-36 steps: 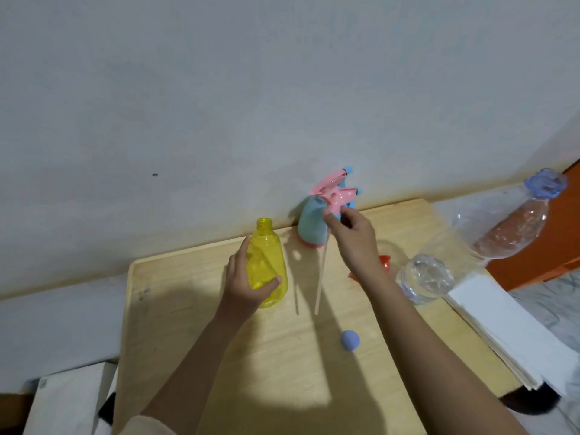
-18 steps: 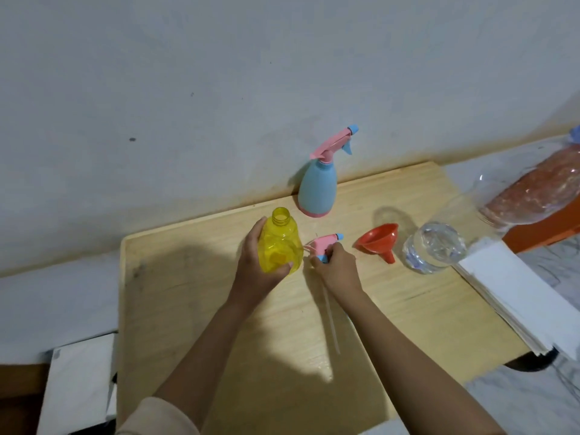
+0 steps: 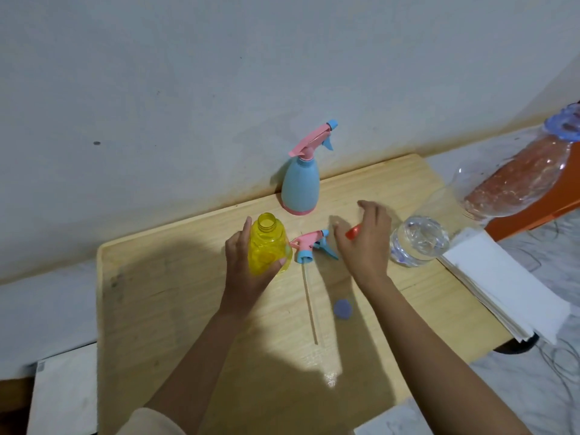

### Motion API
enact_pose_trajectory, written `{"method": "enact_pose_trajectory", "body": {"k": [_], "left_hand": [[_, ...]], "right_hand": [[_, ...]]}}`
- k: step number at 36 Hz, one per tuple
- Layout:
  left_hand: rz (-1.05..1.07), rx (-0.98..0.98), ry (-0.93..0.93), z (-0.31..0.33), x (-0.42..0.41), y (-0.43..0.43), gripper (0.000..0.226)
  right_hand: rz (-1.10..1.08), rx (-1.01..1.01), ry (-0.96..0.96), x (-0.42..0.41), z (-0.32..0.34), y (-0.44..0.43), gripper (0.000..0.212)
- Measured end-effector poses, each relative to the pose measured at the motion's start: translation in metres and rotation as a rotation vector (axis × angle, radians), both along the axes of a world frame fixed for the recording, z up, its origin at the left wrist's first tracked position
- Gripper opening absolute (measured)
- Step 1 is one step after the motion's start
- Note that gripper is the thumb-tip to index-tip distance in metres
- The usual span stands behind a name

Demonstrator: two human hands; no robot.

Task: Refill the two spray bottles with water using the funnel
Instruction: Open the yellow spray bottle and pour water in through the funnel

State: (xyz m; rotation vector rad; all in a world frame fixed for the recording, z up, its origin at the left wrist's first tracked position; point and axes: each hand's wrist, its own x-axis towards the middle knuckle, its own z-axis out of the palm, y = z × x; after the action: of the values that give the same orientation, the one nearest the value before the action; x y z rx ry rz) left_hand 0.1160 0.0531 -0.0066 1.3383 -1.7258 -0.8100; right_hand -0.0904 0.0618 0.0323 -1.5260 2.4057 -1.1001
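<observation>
Your wooden table (image 3: 163, 309) fills the lower middle of the frame. On it: yellow bottle (image 3: 269, 249) at centre, blue spray bottle (image 3: 300, 189) behind, detached spray head (image 3: 310, 244) with its tube, blue cap (image 3: 342, 308), clear water bottle (image 3: 419, 241) at right.

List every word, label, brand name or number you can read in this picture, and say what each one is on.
None can be read. The yellow bottle, the blue spray bottle and the clear water bottle show no legible print; the white paper stack looks blank.
</observation>
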Motion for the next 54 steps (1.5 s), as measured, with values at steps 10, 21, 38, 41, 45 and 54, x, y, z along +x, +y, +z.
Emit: {"method": "enact_pose_trajectory", "body": {"k": [10,21,38,41,45,54], "left_hand": [[-0.012,0.068,0.017,0.005,-0.003,0.004,0.087],[-0.029,0.124,0.055,0.004,0.000,0.001,0.085],[-0.079,0.100,0.188,-0.004,0.003,0.002,0.081],[-0.102,0.102,0.211,-0.006,0.003,0.001,0.081],[-0.101,0.116,0.217,-0.007,0.002,0.000,0.081],[0.020,0.109,0.130,-0.005,-0.002,0.004,0.079]], "right_hand": [[-0.121,0.450,-0.264,-0.028,-0.015,-0.009,0.101],[-0.027,0.099,-0.497,-0.002,0.031,-0.010,0.091],[0.332,-0.143,-0.631,0.087,0.095,-0.007,0.094],[0.364,-0.100,-0.593,0.088,0.094,-0.007,0.092],[0.396,-0.023,-0.484,0.089,0.084,-0.004,0.091],[0.450,0.038,-0.453,0.084,0.084,-0.006,0.093]]}}
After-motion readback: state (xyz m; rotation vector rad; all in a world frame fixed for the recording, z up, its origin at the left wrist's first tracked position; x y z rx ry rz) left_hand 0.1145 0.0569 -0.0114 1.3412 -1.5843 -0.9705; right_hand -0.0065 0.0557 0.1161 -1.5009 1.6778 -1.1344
